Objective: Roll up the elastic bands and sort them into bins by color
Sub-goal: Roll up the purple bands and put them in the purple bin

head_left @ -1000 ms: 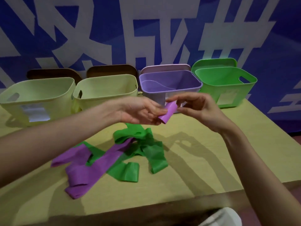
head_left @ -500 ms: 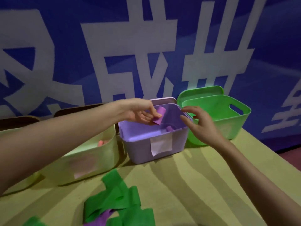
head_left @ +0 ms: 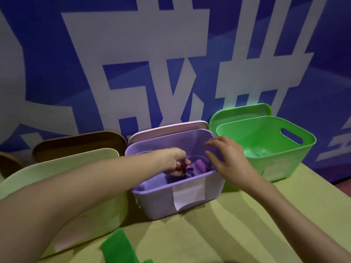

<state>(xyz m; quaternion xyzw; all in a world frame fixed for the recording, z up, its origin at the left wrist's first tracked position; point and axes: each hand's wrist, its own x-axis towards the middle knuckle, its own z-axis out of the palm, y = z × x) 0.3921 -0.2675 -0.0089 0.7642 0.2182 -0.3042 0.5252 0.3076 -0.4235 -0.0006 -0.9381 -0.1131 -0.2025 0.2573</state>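
My left hand [head_left: 175, 162] reaches down inside the purple bin [head_left: 161, 198] and pinches a small rolled purple band [head_left: 189, 169] near the bin's floor. Another purple roll [head_left: 200, 165] lies in the bin just to its right. My right hand [head_left: 226, 158] rests with straight, spread fingers on the bin's right rim and holds nothing. To the right stands the green bin [head_left: 266, 141], which looks empty. A loose green band [head_left: 118, 247] lies on the table at the bottom edge.
A pale yellow-green bin [head_left: 62, 168] stands left of the purple one, under my left forearm. Lids lean against the blue-and-white wall behind the bins: brown [head_left: 79, 143], pinkish [head_left: 169, 128], green [head_left: 241, 112]. The yellow table [head_left: 237, 224] stretches forward on the right.
My view has moved closer to the bins. My left hand has carried the purple roll from above the bin's rim down into the purple bin. My right hand has come to rest on the bin's right rim.
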